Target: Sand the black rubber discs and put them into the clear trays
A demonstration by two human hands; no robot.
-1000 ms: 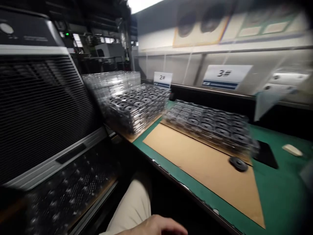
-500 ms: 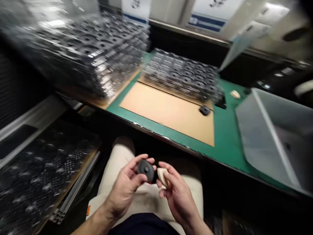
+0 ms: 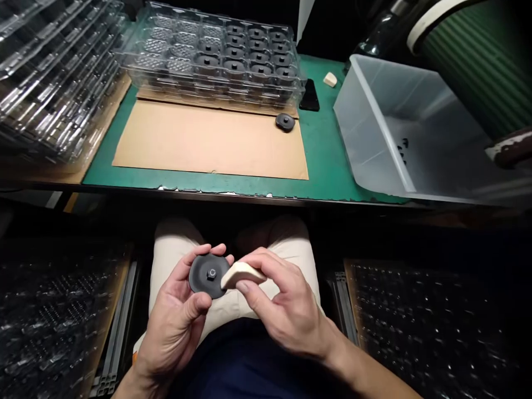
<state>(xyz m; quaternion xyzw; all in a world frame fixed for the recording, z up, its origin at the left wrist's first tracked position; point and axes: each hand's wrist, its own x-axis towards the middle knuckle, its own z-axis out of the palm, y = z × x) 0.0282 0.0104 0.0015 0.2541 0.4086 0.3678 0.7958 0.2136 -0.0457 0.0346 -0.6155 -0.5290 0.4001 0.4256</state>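
While your left hand [image 3: 177,321] pinches the small black disc [image 3: 206,275] by its rim over your lap, your right hand [image 3: 286,310] closes on the beige block [image 3: 241,274] touching it; the disc looks light and stiff, so keep to the edge.

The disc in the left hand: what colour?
Black, seen in the head view: disc, left hand.

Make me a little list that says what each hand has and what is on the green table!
left hand: holds a black disc by its edge, over the lap
right hand: holds a beige block pressed against the disc
green table: brown cardboard sheet, clear tray with black discs in its pockets, one loose disc, grey bin
far left: stack of clear trays
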